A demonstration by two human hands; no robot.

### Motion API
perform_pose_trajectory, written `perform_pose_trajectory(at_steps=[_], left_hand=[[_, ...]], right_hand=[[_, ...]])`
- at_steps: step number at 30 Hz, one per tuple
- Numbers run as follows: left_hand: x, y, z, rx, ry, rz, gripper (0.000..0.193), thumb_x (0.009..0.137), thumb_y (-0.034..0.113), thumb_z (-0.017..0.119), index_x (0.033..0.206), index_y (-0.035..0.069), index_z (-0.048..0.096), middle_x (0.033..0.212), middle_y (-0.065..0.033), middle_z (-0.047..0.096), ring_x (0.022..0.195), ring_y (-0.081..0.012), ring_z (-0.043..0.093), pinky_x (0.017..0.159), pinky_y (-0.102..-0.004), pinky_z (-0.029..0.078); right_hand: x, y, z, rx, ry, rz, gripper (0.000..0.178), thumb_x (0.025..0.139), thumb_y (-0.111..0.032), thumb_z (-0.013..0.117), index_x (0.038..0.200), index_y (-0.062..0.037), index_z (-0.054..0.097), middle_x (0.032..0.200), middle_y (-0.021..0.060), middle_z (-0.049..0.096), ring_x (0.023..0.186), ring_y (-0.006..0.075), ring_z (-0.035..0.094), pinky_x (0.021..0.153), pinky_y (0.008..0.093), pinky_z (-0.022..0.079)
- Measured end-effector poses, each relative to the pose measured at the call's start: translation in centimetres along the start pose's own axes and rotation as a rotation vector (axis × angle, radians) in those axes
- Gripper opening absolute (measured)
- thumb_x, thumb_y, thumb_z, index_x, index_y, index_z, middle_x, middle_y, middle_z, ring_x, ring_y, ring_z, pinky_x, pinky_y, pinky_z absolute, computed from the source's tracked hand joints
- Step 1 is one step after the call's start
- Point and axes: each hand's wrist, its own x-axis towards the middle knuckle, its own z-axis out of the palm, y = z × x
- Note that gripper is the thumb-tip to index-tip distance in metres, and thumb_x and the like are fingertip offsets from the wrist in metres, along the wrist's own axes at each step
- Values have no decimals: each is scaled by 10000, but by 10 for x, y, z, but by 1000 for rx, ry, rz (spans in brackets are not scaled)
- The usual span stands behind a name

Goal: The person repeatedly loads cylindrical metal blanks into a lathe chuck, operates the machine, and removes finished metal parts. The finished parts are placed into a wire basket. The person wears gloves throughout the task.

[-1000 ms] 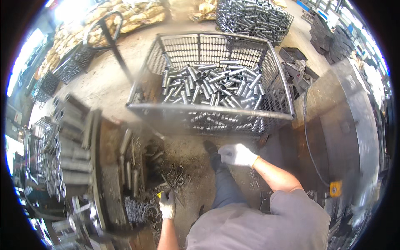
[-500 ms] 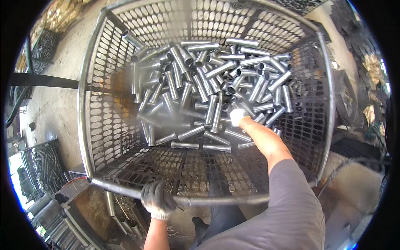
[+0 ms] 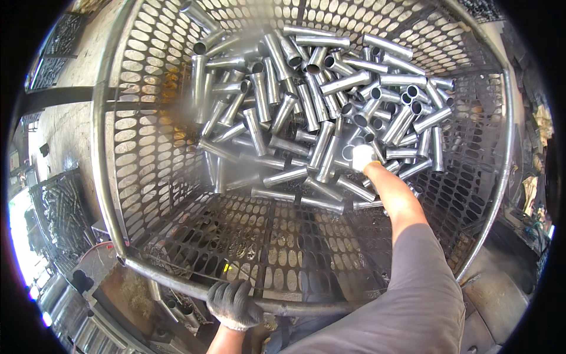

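My left hand [image 3: 234,305], in a grey-and-white knitted glove, is wrapped round the near metal rim [image 3: 168,279] of a large mesh basket. My right arm reaches down into the basket. At its end, my right hand [image 3: 363,157], in a white glove, is against the heap of shiny metal tubes [image 3: 321,144]. Glare and the hand itself hide its fingers, so I cannot tell whether they grip a tube. Open tube ends [image 3: 348,152] lie right beside that hand. The short tubes have flared ends and lie at all angles in the far part of the basket.
Oval-holed mesh walls [image 3: 147,124] surround the tubes. A dark bar [image 3: 59,100] meets the basket's left side. Further left on the floor stands another container of metal pieces [image 3: 62,206]. More tubes [image 3: 183,310] lie below the near rim, outside the basket.
The view has shifted, so the basket appears closer and tilted. My right hand remains at the heap near the same tubes. My left hand still holds the rim.
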Motion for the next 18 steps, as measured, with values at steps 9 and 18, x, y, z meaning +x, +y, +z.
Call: perform_pose_trajectory(at_steps=[9, 18], left_hand=[[-9, 17, -19, 8, 85, -71, 248, 840, 150, 686, 1051, 27, 733, 951, -184, 756, 838, -369, 732, 820, -515, 583], [-274, 117, -156, 3569, -717, 408, 698, 1068, 514, 618, 1567, 41, 498, 1483, -175, 644, 1332, -343, 649, 1170, -517, 491]], right_hand=[[-320, -111, -197, 472, 1050, -391, 301, 778, -376, 910, 776, -97, 798, 963, 111, 704, 690, 295, 725, 629, 416, 593], [-681, -326, -152, 514, 945, -1331, 354, 701, -141, 894, 1003, -36, 744, 937, 143, 742, 759, 380, 737, 683, 465, 595]])
